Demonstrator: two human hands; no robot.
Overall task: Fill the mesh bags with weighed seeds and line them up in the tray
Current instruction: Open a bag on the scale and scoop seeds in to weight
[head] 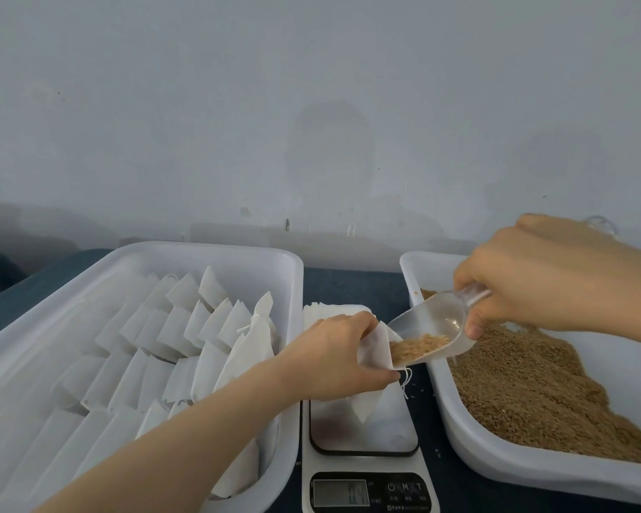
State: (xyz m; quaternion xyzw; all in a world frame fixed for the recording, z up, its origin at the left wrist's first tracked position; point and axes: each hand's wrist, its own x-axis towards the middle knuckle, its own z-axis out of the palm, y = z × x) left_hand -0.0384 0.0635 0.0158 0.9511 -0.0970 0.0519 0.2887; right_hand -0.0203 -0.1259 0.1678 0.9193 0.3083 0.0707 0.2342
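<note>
Mesh bag (376, 350) pinched by left fingers (380, 379), scoop (432, 325) touching.

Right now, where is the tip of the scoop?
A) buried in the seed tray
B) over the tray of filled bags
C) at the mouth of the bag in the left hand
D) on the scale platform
C: the right hand holds the clear scoop tilted, its seed-laden tip at the open mouth of the mesh bag that the left hand holds above the scale.
</note>
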